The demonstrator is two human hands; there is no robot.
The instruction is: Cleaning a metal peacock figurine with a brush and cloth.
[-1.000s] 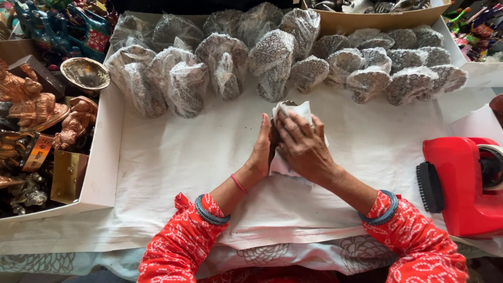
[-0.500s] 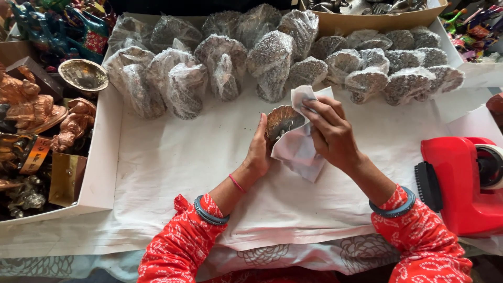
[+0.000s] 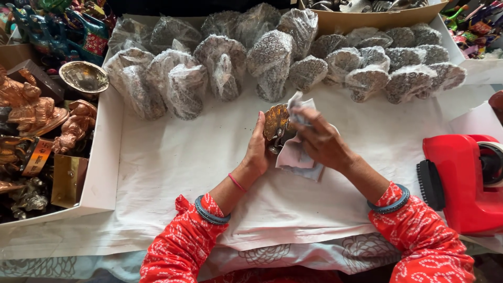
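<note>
My left hand (image 3: pixel 258 149) holds a small fan-shaped brass ornament (image 3: pixel 275 122) upright above the white paper sheet (image 3: pixel 173 167). My right hand (image 3: pixel 322 140) presses a crumpled piece of white paper (image 3: pixel 298 157) against the ornament's right side, with the paper hanging down below the fingers. Both forearms wear red patterned sleeves and blue bangles.
Several plastic-wrapped fan-shaped ornaments (image 3: pixel 225 68) lie in rows along the far edge. A red tape dispenser (image 3: pixel 463 181) stands at the right. A box of copper and brass figurines (image 3: pixel 31 115) sits at the left, with a cardboard box (image 3: pixel 377 18) behind.
The paper that fully covered the ornament has been drawn off to the right, baring the brass piece. My right hand moved right and slightly down with the paper; my left hand stayed.
</note>
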